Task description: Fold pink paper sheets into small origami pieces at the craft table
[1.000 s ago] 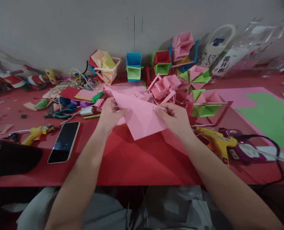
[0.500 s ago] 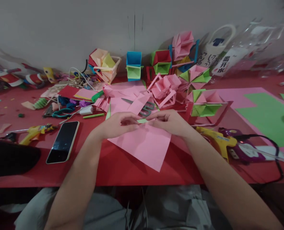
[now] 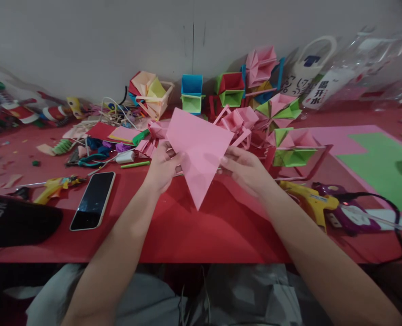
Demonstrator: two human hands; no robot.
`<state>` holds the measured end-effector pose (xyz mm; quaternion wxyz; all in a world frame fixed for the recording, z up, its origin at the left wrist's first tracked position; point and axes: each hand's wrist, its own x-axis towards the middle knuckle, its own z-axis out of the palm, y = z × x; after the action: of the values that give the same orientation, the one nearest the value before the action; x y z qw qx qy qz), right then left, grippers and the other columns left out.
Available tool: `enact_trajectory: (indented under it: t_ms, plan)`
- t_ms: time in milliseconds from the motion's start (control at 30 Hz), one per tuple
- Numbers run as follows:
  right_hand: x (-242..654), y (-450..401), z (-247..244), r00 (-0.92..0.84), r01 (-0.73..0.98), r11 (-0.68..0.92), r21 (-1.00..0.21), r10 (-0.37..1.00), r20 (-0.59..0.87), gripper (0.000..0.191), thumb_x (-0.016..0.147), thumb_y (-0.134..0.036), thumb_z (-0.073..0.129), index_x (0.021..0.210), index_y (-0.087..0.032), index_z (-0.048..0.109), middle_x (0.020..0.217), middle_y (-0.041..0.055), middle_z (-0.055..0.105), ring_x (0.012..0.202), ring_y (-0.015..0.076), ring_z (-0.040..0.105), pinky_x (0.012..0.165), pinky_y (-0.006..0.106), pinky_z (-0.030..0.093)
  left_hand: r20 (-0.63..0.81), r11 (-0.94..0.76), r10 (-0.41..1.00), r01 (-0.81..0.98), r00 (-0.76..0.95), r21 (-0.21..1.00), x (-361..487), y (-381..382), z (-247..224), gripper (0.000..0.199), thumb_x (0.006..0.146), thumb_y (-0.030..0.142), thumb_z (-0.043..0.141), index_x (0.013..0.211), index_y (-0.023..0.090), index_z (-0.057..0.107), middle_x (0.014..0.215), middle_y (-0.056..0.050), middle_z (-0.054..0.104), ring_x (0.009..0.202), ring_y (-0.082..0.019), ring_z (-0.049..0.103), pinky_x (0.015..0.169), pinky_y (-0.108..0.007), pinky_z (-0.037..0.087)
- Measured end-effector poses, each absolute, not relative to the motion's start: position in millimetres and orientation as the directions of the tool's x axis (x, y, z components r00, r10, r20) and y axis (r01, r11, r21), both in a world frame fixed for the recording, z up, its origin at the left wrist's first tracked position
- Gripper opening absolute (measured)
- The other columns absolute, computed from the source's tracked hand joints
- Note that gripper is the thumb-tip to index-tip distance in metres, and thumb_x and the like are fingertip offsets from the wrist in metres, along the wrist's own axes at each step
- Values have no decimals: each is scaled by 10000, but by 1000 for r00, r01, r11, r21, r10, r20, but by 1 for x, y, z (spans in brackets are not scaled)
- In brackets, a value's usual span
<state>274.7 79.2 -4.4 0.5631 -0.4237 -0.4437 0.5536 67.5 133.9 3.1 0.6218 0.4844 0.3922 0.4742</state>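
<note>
A pink sheet of paper point(image 3: 199, 149) is held up over the red tabletop, one corner pointing down toward me. My left hand point(image 3: 163, 165) pinches its left edge, thumb in front and fingers behind. On the opposite edge my right hand point(image 3: 243, 167) grips it the same way. The raised sheet hides the scissors and most of the paper pile behind it. Folded pink paper pieces point(image 3: 158, 129) show just beyond my left hand. A pink folded paper box point(image 3: 240, 120) stands behind my right hand.
A phone point(image 3: 93, 201) and a yellow glue gun point(image 3: 53, 189) lie at left, beside a black cylinder point(image 3: 21, 222). Another yellow glue gun point(image 3: 311, 199) lies at right. Folded paper boxes point(image 3: 192, 93) line the wall, with plastic bottles point(image 3: 340, 72) at right. Green paper point(image 3: 380, 167) lies far right.
Both hands have lifted the pink sheet from the table and tilted it up. Its lower corner has swung left to the middle, and the hands have spread apart along its edges.
</note>
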Motion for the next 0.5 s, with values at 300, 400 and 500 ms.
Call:
enact_trajectory:
  t_ms: [300,400,500]
  plan:
    - [273,80,-15,63,-113,73,-991,996,66,224,779,-326,752,966,-202,756,963,54,747,896,202,678,853,383,535,25,6,959,-109,283,994,61,140,1,398,760,337,713,1106,182,591,1065,-88,708,897,-228,696,722,-374,618]
    - [275,80,-15,88,-100,83,-992,993,74,227,774,-341,748,960,-211,753,960,56,751,896,214,690,854,393,545,87,-102,946,32,311,994,51,145,4,413,741,365,742,1076,150,633,984,-83,720,742,-179,686,609,-304,614]
    - [277,81,-15,81,-86,100,-991,992,93,235,782,-362,736,972,-223,744,982,54,747,912,216,689,850,387,551,131,-184,912,103,388,977,42,148,9,410,736,398,756,1042,135,679,938,-73,718,696,-158,674,574,-275,614]
